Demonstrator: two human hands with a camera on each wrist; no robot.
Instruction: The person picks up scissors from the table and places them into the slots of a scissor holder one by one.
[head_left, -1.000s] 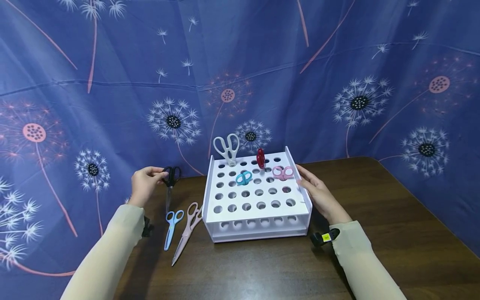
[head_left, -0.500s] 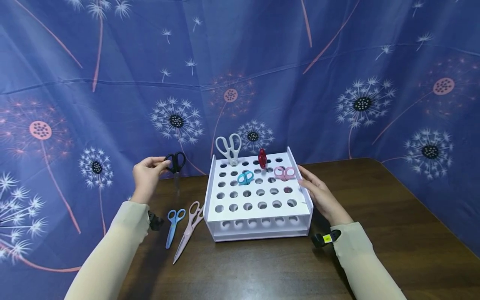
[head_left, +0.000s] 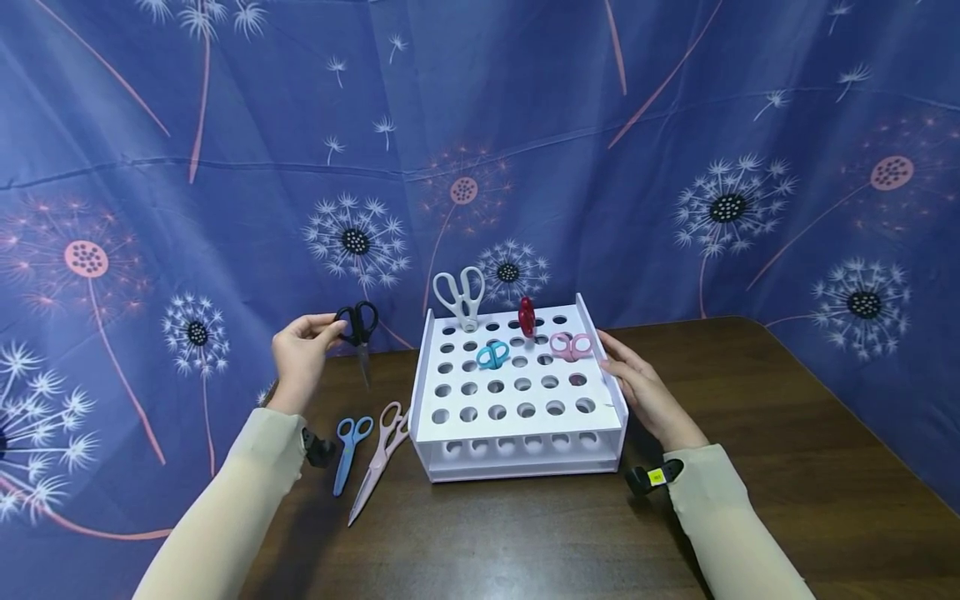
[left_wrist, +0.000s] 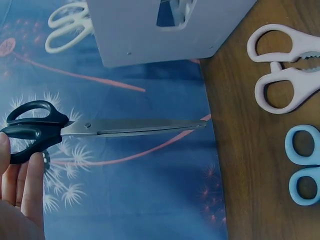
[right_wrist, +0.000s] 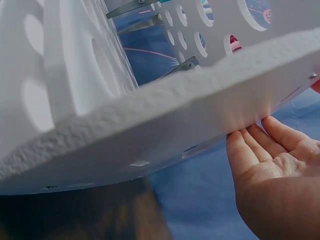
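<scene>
Between its thumb and fingers my left hand (head_left: 302,358) pinches the black handles of a pair of scissors (head_left: 357,325). Their blades point down in the head view, above the table and left of the white rack (head_left: 480,427). In the left wrist view the scissors' blades (left_wrist: 135,126) lie together. My right hand (head_left: 645,392) rests against the rack's right side wall, and the right wrist view shows its straight fingertips (right_wrist: 245,137) touching that outer panel. White scissors (head_left: 463,302), teal scissors (head_left: 492,356), red-handled scissors (head_left: 527,317) and pink scissors (head_left: 571,347) stand in the rack's holes.
Blue scissors (head_left: 350,450) and pale pink scissors (head_left: 380,467) lie on the wooden table (head_left: 525,533) left of the rack. A blue dandelion-print cloth (head_left: 570,192) hangs behind the table.
My left hand has lifted the black-handled scissors from near the table and brought them slightly right, towards the rack. My right hand stays against the rack's side.
</scene>
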